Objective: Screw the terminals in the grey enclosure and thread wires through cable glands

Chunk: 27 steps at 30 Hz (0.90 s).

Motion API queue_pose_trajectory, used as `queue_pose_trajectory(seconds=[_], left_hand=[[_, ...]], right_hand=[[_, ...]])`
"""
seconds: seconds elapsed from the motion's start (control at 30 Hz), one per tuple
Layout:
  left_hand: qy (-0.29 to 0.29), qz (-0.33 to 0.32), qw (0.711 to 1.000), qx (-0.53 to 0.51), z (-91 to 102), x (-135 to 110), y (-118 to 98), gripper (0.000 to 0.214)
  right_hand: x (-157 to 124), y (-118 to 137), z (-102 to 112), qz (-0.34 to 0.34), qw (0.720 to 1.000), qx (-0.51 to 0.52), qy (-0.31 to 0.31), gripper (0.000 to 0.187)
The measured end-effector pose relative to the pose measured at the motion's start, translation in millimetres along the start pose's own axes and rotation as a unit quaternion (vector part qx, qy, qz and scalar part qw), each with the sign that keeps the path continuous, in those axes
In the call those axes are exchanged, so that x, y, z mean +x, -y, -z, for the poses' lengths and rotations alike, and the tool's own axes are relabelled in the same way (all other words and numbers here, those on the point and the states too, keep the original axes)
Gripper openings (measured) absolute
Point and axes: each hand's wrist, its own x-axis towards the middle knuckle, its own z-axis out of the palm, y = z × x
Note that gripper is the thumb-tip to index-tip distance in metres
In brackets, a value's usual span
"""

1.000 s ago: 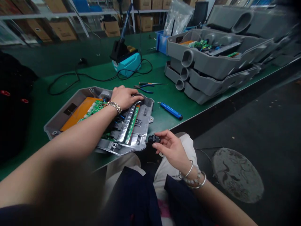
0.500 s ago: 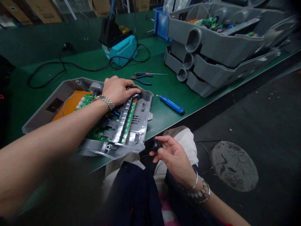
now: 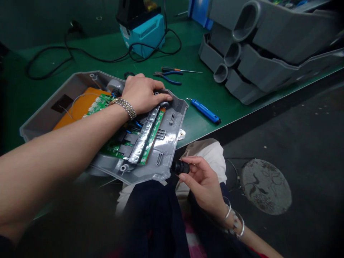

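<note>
Along the left we have a grey cast-metal housing (image 3: 40,122) lying open on the green bench mat (image 3: 188,39), with an orange insulating sheet (image 3: 77,107) and a green circuit board (image 3: 129,150) inside it. Our left hand (image 3: 142,95), a steel-link bracelet (image 3: 125,108) at its wrist, lies palm down over the housing's far rim, fingers spread and lightly curled. The fingertips reach a dark fitting (image 3: 163,94) there, but we cannot tell whether they grip it. Just beyond lie blue-handled pliers (image 3: 168,76) and a thin screwdriver (image 3: 185,70). Just beside the housing's near corner, our right hand (image 3: 202,182) pinches a black threaded cable gland (image 3: 179,167) between thumb and fingers, nearly closed on it. Further right are a blue deburring tool (image 3: 205,111) and stacked grey plastic cases (image 3: 263,46).
</note>
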Motion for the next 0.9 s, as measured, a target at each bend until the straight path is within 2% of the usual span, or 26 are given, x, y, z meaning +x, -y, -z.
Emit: queue_pose_trajectory(seconds=[0.07,0.2,0.3,0.4,0.57,0.7,0.9], left_hand=[[0.003,0.001,1.0,-0.004,0.6,-0.8,-0.6,0.055],[0.002,0.003,1.0,-0.002,1.9,-1.8,-2.4,0.056],[-0.002,0.001,1.0,0.004,2.7,-1.3,-3.7,0.055],[-0.002,0.008,1.0,0.01,3.9,-1.2,-5.6,0.056],[0.001,0.01,1.0,0.023,4.9,-1.5,-6.0,0.059],[-0.009,-0.004,1.0,0.011,2.5,-0.6,-1.6,0.058],[-0.04,-0.012,0.999,0.001,-3.6,-2.1,-0.8,0.053]], right_hand=[[0.9,-0.8,-4.4,0.027,0.999,-0.019,-0.007,0.035],[5.3,-0.2,-10.3,0.036,0.999,-0.026,-0.011,0.034],[8.6,2.6,-12.1,0.051,0.995,-0.08,-0.026,0.033],[10.2,7.9,-12.2,0.097,0.981,-0.164,-0.036,0.031],[11.3,18.8,-11.9,0.186,0.942,-0.279,-0.023,0.029],[12.4,20.0,-11.9,0.19,0.937,-0.291,-0.032,0.029],[8.1,8.8,-10.3,0.172,0.94,-0.29,-0.048,0.03]])
